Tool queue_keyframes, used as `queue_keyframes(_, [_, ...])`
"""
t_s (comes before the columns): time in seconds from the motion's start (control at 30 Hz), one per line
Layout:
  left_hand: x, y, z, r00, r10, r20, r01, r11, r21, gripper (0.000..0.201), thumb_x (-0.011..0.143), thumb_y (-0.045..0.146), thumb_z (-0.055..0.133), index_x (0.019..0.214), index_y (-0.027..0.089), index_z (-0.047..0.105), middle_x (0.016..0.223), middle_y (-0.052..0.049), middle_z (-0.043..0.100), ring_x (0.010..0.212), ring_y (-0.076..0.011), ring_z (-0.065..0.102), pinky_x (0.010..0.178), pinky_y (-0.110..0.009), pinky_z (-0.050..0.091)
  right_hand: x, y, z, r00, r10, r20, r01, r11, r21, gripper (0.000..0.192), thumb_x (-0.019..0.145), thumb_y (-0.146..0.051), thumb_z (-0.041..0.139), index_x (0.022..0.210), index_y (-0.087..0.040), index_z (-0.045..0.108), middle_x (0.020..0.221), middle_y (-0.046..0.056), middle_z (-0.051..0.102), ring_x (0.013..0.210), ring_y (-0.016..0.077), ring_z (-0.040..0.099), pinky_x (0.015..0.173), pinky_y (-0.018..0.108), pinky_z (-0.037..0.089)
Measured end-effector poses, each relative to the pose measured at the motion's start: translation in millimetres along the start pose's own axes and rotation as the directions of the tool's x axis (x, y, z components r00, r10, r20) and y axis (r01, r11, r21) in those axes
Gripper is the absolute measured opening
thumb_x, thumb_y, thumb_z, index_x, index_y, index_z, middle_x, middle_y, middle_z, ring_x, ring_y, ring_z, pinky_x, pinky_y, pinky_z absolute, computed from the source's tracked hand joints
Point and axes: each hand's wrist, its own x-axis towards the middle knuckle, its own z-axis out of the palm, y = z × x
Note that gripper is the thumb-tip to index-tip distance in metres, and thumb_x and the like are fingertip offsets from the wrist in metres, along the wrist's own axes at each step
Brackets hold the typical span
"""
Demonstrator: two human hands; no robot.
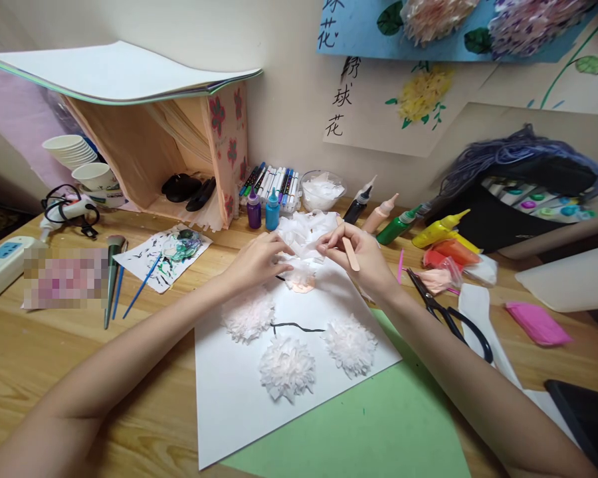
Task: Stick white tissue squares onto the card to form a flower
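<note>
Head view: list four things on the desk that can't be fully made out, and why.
Head view: wooden stick, upper end hidden by the right hand.
Head view: leftmost white flower, upper edge hidden by the left arm.
Head view: pinkish item, print blurred into blocks.
Head view: black object, cut off by the right edge.

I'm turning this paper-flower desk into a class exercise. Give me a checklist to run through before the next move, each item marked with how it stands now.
1. Wooden stick held in the right hand: ok.
2. Peach patch by the left hand fully covered in white: not ok, some peach shows.
3. White paper pile near both hands: ok.
4. Left forearm not touching the leftmost flower: cannot tell, they overlap closely in this view.
5. Scissors off the white sheet: ok, they lie to its right.
6. Purple bottle and blue bottle upright: ok.
</note>
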Motion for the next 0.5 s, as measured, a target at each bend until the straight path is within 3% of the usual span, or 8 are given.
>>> queue_keyframes(0.13, [2,-3,0.6,1.000,-0.027,-0.012,0.027,0.999,0.041,0.014,0.081,0.027,0.055,0.081,0.019,0.066,0.091,-0.005,0.062,0.088,-0.0179,0.056,0.078,-0.028,0.042,1,1,-3,1.000,0.016,-0.006,-0.016,1.000,-0.002,0.023,0.069,-0.029,0.068,0.069,-0.018,0.048,0.088,0.005,0.062,0.087,0.0184,0.060,0.076,0.034,0.047])
queue_keyframes(0.27, [1,-6,-8.7,0.966,-0.226,-0.126,0.239,0.966,0.099,0.017,0.083,0.028,0.050,0.082,0.018,0.064,0.088,-0.005,0.065,0.084,-0.0185,0.057,0.073,-0.028,0.042,3,1,-7,1.000,0.009,-0.007,-0.009,1.000,-0.012,0.023,0.068,-0.028,0.069,0.069,-0.018,0.048,0.090,0.007,0.064,0.099,0.0223,0.059,0.078,0.035,0.047])
queue_keyframes(0.37, [-1,-7,-14.7,0.919,-0.319,-0.232,0.359,0.920,0.157,0.017,0.081,0.026,0.052,0.088,0.017,0.063,0.094,-0.008,0.065,0.091,-0.0223,0.057,0.078,-0.032,0.043,3,3,-7,0.999,0.013,0.047,-0.014,1.000,0.012,0.022,0.069,-0.028,0.069,0.071,-0.019,0.049,0.093,0.008,0.065,0.095,0.0212,0.061,0.077,0.036,0.048])
queue_keyframes(0.43, [0,-3,-14.7,0.926,-0.293,-0.237,0.319,0.944,0.078,0.022,0.080,0.027,0.054,0.097,0.016,0.062,0.102,-0.009,0.063,0.097,-0.0230,0.056,0.084,-0.034,0.042,2,3,-5,0.994,-0.004,0.106,0.001,1.000,0.029,0.021,0.070,-0.027,0.068,0.073,-0.019,0.049,0.096,0.008,0.065,0.090,0.0197,0.062,0.077,0.036,0.048])
queue_keyframes(0.5, [1,6,-11.3,0.959,-0.256,-0.123,0.234,0.957,-0.169,0.029,0.083,0.031,0.051,0.106,0.016,0.059,0.107,-0.009,0.062,0.097,-0.0205,0.057,0.086,-0.034,0.043,0,4,-2,0.987,-0.024,0.161,0.016,0.999,0.049,0.020,0.070,-0.026,0.068,0.073,-0.019,0.049,0.099,0.008,0.065,0.088,0.0186,0.062,0.077,0.036,0.049])
